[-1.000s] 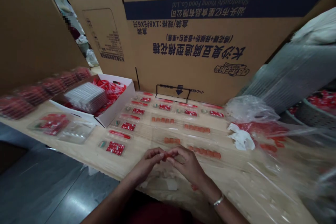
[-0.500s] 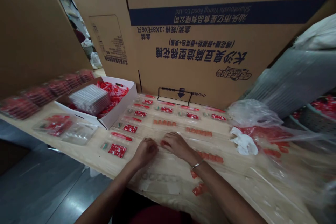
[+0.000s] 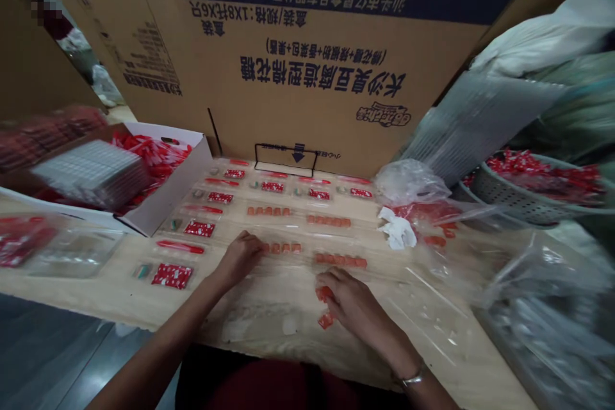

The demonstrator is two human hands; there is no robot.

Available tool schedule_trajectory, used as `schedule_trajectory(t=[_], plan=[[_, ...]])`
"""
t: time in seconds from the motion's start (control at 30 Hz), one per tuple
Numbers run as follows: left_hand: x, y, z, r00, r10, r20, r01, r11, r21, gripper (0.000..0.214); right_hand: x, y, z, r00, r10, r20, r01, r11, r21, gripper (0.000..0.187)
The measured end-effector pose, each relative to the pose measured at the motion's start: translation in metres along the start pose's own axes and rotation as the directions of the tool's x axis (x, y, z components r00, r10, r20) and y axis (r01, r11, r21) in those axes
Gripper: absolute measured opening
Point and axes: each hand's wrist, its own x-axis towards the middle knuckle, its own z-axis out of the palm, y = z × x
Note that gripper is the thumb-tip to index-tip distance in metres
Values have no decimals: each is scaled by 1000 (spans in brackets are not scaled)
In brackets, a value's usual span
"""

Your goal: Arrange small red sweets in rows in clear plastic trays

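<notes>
My left hand (image 3: 243,255), fingers bent together, is at the left end of a row of small orange gummy pieces (image 3: 286,248) in a clear plastic tray; anything between its fingertips is hidden. My right hand (image 3: 353,302) curls over loose orange-red gummy pieces (image 3: 325,319) near the table's front edge, its fingers closed on one. Just beyond it, another tray holds a full row of orange pieces (image 3: 340,260). An unfilled clear tray (image 3: 259,321) lies between my forearms. To the left, several trays carry red patterned packets (image 3: 173,275) and red pen-like sticks (image 3: 180,246).
A white box (image 3: 168,205) with red sticks and stacked trays stands left. A large cardboard carton (image 3: 307,77) walls off the back. At right are a crumpled white tissue (image 3: 398,230), plastic bags (image 3: 413,182), a grey basket (image 3: 514,192) of red packets and a wooden tabletop (image 3: 384,346).
My hands have moved apart. The right one has come back toward me to the loose gummy pieces. A row of orange pieces now shows beside my left hand. The view has shifted right.
</notes>
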Motion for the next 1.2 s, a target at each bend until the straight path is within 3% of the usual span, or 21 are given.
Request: schedule_trajectory(t=[0.1, 0.2, 0.27, 0.37, 0.43, 0.47, 0.53, 0.57, 0.63, 0.67, 0.7, 0.73, 0.8, 0.87, 1.2], plan=[[-7, 11, -2, 994, -57, -96, 47, 993, -111, 14, 2, 7, 2, 999, 35, -21, -33, 997, 64, 25], [-16, 41, 7, 970, -216, -109, 159, 908, -388, 10, 5, 9, 1, 995, 65, -73, -45, 968, 247, 17], [-21, 68, 20, 945, -320, 69, 282, 690, -667, 10, 9, 3, 5, 992, 80, -95, -38, 925, 378, 13], [-25, 99, 38, 887, -346, 304, 383, 186, -905, 21, 15, -13, 15, 987, 101, -123, -24, 857, 515, 8], [-28, 103, 42, 858, -361, 366, 396, 11, -918, 26, 18, -22, 23, 988, 85, -125, -1, 829, 559, 8], [-30, 100, 40, 849, -369, 378, 403, -10, -915, 28, 18, -25, 26, 992, 55, -114, 20, 823, 568, 9], [-34, 86, 31, 847, -385, 365, 424, 78, -902, 27, 19, -25, 30, 996, -29, -89, 74, 824, 562, 12], [-35, 75, 23, 855, -408, 320, 424, 193, -885, 24, 19, -24, 31, 994, -64, -89, 103, 829, 549, 14], [-32, 50, 7, 886, -447, 122, 378, 545, -749, 15, 17, -19, 30, 989, -94, -113, 139, 845, 517, 18], [-28, 37, 0, 905, -425, -9, 336, 728, -598, 10, 16, -16, 30, 987, -92, -129, 145, 852, 503, 18], [-23, 25, -6, 927, -359, -110, 281, 859, -427, 5, 14, -14, 29, 987, -83, -141, 143, 858, 494, 17], [-18, 14, -11, 949, -281, -142, 230, 927, -297, 6, 12, -12, 27, 987, -74, -145, 137, 861, 491, 16], [-8, -1, -15, 976, -185, -114, 161, 968, -194, 9, 6, -9, 26, 989, -57, -139, 120, 861, 494, 15], [-4, -7, -15, 988, -148, -55, 134, 970, -202, 11, -1, -5, 26, 992, -32, -119, 89, 854, 512, 16], [-21, -12, -13, 994, 57, 96, -48, 994, -96, 16, -18, 10, 31, 982, 22, -186, 59, 904, 423, 19]])
